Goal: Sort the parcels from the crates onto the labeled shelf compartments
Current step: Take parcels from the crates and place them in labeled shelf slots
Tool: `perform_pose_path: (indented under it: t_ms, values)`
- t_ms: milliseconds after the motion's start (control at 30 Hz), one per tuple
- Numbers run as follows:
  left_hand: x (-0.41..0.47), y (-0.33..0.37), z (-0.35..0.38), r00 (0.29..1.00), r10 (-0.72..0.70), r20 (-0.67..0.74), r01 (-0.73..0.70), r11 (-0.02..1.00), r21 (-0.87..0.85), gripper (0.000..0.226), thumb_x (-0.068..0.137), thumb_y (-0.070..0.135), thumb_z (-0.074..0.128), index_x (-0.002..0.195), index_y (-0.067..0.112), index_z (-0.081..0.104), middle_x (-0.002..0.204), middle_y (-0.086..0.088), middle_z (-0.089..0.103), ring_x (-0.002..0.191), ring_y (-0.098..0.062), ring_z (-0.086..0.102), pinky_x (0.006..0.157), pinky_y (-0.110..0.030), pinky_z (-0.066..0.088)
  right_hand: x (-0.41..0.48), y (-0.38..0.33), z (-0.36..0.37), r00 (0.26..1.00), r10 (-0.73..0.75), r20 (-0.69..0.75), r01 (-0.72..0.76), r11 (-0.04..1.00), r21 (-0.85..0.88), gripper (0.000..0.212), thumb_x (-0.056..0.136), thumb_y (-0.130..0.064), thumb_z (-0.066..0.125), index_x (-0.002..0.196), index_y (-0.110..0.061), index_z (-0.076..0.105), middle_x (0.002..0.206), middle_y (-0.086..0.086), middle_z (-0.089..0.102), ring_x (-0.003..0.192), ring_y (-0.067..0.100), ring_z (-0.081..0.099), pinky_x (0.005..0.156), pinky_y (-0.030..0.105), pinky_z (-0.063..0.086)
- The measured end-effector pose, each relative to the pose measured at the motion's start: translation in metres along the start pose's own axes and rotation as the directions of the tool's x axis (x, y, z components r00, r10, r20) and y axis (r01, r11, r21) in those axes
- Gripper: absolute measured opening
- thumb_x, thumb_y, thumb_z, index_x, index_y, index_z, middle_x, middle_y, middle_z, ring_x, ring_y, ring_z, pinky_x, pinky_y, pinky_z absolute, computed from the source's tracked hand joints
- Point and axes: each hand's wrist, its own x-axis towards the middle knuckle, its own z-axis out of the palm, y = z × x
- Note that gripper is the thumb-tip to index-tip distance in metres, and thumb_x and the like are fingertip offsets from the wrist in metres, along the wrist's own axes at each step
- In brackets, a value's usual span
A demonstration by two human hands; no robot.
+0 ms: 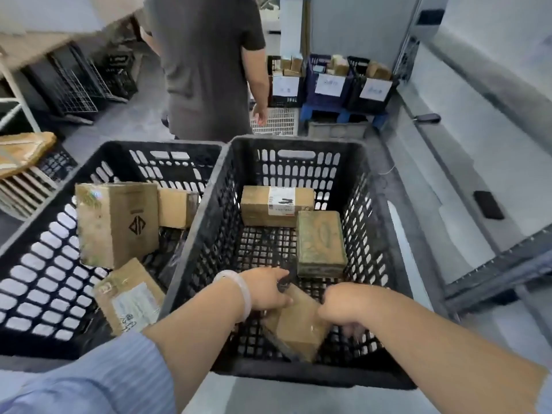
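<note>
Brown and tilted, a parcel sits at the near end of the right crate, held from both sides. The left hand, with a pale bangle on its wrist, grips the parcel's far left end with the thumb laid across the top. Its fingers are mostly hidden, and I cannot make out something small and dark beside them. The right hand clasps the parcel's right edge, fingers curled downward and close together. Farther in the same crate, a labelled parcel lies against the far wall, with a greenish parcel just near and right of it. The left crate holds more boxes. A person in a dark shirt stands beyond.
</note>
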Motion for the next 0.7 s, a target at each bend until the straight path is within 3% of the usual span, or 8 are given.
perform_pose_path:
  t_ms: [67, 167, 267, 367, 433, 533, 600, 700]
  values:
    - [0.006, -0.005, 0.002, 0.998, -0.011, 0.060, 0.013, 0.999, -0.032, 0.072, 0.096, 0.049, 0.057, 0.157, 0.027, 0.026, 0.158, -0.001, 0.036, 0.142, -0.022, 0.038, 0.116, -0.032, 0.033, 0.014, -0.003, 0.006, 0.994, 0.073, 0.076, -0.084, 0.984, 0.155, 0.045, 0.096, -0.031, 0.049, 0.123, 0.005, 0.051, 0.108, 0.023, 0.067, 0.074, 0.030, 0.070, 0.071, 0.040, 0.060]
    - [0.010, -0.012, 0.010, 0.994, -0.009, 0.106, 0.023, 0.991, -0.129, 0.070, 0.095, 0.046, 0.059, 0.155, 0.026, 0.029, 0.152, 0.000, 0.044, 0.131, -0.021, 0.050, 0.104, -0.028, 0.042, 0.026, -0.002, 0.013, 0.988, 0.118, 0.101, -0.148, 0.912, 0.383, 0.046, 0.097, -0.030, 0.051, 0.127, 0.004, 0.049, 0.093, 0.017, 0.062, 0.065, 0.022, 0.067, 0.058, 0.033, 0.057]
    - [0.011, -0.019, 0.011, 0.999, -0.020, 0.032, 0.029, 0.956, -0.291, 0.065, 0.094, 0.039, 0.062, 0.152, 0.026, 0.036, 0.143, -0.001, 0.052, 0.110, -0.017, 0.059, 0.088, -0.026, 0.049, 0.032, 0.003, 0.011, 0.994, 0.110, 0.006, -0.094, 0.826, 0.555, 0.038, 0.095, -0.029, 0.055, 0.123, -0.002, 0.053, 0.093, 0.012, 0.065, 0.079, 0.020, 0.070, 0.071, 0.034, 0.060]
    - [0.010, -0.023, 0.005, 0.997, -0.035, -0.076, -0.006, 0.873, -0.488, 0.069, 0.083, 0.042, 0.067, 0.147, 0.029, 0.045, 0.131, 0.000, 0.062, 0.104, -0.016, 0.065, 0.089, -0.033, 0.056, 0.028, 0.004, 0.002, 0.990, 0.077, -0.115, 0.022, 0.733, 0.680, 0.047, 0.092, -0.028, 0.057, 0.136, -0.013, 0.050, 0.117, 0.008, 0.063, 0.094, 0.019, 0.067, 0.084, 0.035, 0.058]
    - [0.005, -0.022, -0.002, 0.986, -0.053, -0.159, -0.052, 0.807, -0.588, 0.072, 0.080, 0.040, 0.069, 0.147, 0.030, 0.045, 0.126, 0.002, 0.063, 0.102, -0.016, 0.066, 0.090, -0.036, 0.058, 0.019, 0.003, -0.005, 0.965, 0.055, -0.257, 0.144, 0.705, 0.694, 0.061, 0.089, -0.031, 0.063, 0.145, -0.020, 0.040, 0.126, 0.003, 0.057, 0.104, 0.019, 0.062, 0.089, 0.038, 0.056]
    - [-0.002, -0.023, -0.016, 0.964, -0.091, -0.251, -0.120, 0.695, -0.709, 0.069, 0.087, 0.029, 0.071, 0.149, 0.029, 0.041, 0.125, 0.003, 0.064, 0.108, -0.015, 0.064, 0.097, -0.033, 0.054, 0.003, 0.001, -0.011, 0.903, 0.009, -0.429, 0.324, 0.643, 0.694, 0.079, 0.085, -0.031, 0.070, 0.151, -0.024, 0.028, 0.132, 0.000, 0.055, 0.104, 0.015, 0.060, 0.091, 0.038, 0.055]
    - [-0.008, -0.023, -0.024, 0.946, -0.107, -0.307, -0.176, 0.626, -0.760, 0.062, 0.083, 0.030, 0.073, 0.141, 0.029, 0.051, 0.120, 0.005, 0.068, 0.107, -0.015, 0.066, 0.099, -0.035, 0.053, -0.009, 0.000, -0.016, 0.868, -0.015, -0.497, 0.402, 0.609, 0.684, 0.083, 0.084, -0.029, 0.072, 0.152, -0.024, 0.025, 0.136, -0.002, 0.054, 0.110, 0.013, 0.058, 0.097, 0.038, 0.052]
    - [-0.023, -0.018, -0.038, 0.935, -0.120, -0.334, -0.238, 0.485, -0.841, 0.030, 0.090, 0.018, 0.067, 0.119, 0.025, 0.067, 0.106, 0.004, 0.076, 0.096, -0.015, 0.072, 0.091, -0.038, 0.058, -0.025, -0.001, -0.023, 0.798, -0.088, -0.596, 0.512, 0.620, 0.594, 0.082, 0.083, -0.025, 0.073, 0.152, -0.025, 0.029, 0.143, -0.009, 0.049, 0.115, 0.000, 0.050, 0.089, 0.015, 0.043]
